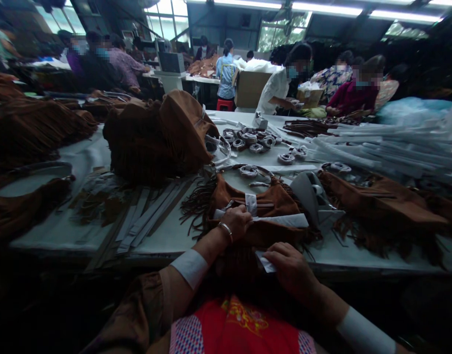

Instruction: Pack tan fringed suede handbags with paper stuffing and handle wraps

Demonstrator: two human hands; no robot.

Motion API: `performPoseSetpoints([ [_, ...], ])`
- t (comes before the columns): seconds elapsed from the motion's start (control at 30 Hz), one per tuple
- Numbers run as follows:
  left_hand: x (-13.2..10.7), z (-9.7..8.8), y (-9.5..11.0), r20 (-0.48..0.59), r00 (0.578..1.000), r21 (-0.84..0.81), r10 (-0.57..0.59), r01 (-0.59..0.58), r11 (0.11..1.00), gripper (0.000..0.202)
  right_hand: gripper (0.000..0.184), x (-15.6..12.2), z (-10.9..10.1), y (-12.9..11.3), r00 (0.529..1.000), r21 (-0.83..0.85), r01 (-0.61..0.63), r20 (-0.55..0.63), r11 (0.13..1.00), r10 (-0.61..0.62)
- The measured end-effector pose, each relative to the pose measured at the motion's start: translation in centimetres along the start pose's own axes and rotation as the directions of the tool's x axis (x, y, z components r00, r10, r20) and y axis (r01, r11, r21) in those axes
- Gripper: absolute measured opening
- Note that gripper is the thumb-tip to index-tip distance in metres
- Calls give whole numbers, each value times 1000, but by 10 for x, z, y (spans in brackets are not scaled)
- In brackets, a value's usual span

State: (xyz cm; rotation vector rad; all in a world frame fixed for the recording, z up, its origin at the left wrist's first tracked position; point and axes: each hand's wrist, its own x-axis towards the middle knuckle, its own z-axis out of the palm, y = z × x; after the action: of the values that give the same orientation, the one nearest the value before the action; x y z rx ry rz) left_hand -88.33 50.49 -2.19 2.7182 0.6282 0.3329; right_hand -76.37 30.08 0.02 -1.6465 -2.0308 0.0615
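A brown fringed suede bag lies on the table in front of me. A long white strip runs across its opening, and a short white tab covers its middle. My left hand is closed with fingertips pinched on the long strip, just below the tab; the exact grip is partly hidden. Lower and to the right, off the table's front edge, my right hand pinches a small white piece of paper. The bag's handle arches away behind its opening.
Brown bags are piled at left; another fringed bag lies right. A tape dispenser stands beside my bag. Flat strips, wrapped coils and long white wrapped pieces cover parts of the table. Several people work beyond.
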Motion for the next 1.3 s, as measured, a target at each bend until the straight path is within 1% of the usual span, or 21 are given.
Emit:
performPoseSetpoints([
  [0.1, -1, -1, 1, -16, 1000, 3, 5, -5, 1000, 21, 25, 9, -6, 0, 1000, -36, 27, 1, 999, -27],
  [0.3, -4, -1, 1, -40, 999, -6, 10, -10, 1000, 21, 22, 27, -16, 3, 983, -101, 175, 71, 979, -168],
  [0.37, -5, -1, 1, -56, 998, 0, 20, -20, 1000, 22, 20, 37, -17, 7, 982, -85, 179, 80, 980, -172],
  [0.47, -5, 0, 0, -62, 997, 23, 39, -38, 999, 24, 22, 57, -15, 18, 987, -34, 153, 61, 988, -151],
  [0.6, -7, 2, 0, -72, 995, 62, 72, -68, 996, 24, 20, 76, -3, 32, 993, -84, 114, -19, 990, -116],
  [0.67, -10, 2, 0, -106, 990, 76, 97, -89, 993, 22, 19, 75, 4, 35, 995, -83, 79, -52, 993, -84],
  [0.73, -13, 2, 0, -145, 981, 92, 127, -114, 989, 19, 19, 68, 10, 35, 995, -55, 38, -91, 998, -43],
  [0.83, -15, 2, 0, -170, 974, 99, 149, -134, 986, 17, 20, 54, 16, 33, 988, -38, 44, -145, 998, -49],
  [0.93, -16, 3, -2, -164, 971, 77, 172, -161, 984, 18, 21, 46, 22, 33, 991, -6, 71, -114, 997, -71],
  [1.03, -15, 4, -5, -153, 963, 51, 222, -217, 975, 17, 21, 47, 28, 38, 995, 41, 44, -86, 998, -41],
  [1.13, -16, 6, -7, -152, 946, 21, 286, -286, 958, 17, 18, 49, 31, 44, 996, 91, 33, -86, 995, -25],
  [1.2, -16, 8, -8, -154, 939, 6, 309, -311, 950, 18, 16, 48, 30, 46, 994, 101, 63, -97, 993, -53],
  [1.3, -17, 10, -7, -140, 938, 24, 318, -317, 948, 16, 18, 46, 23, 41, 987, 41, 108, -121, 993, -102],
])
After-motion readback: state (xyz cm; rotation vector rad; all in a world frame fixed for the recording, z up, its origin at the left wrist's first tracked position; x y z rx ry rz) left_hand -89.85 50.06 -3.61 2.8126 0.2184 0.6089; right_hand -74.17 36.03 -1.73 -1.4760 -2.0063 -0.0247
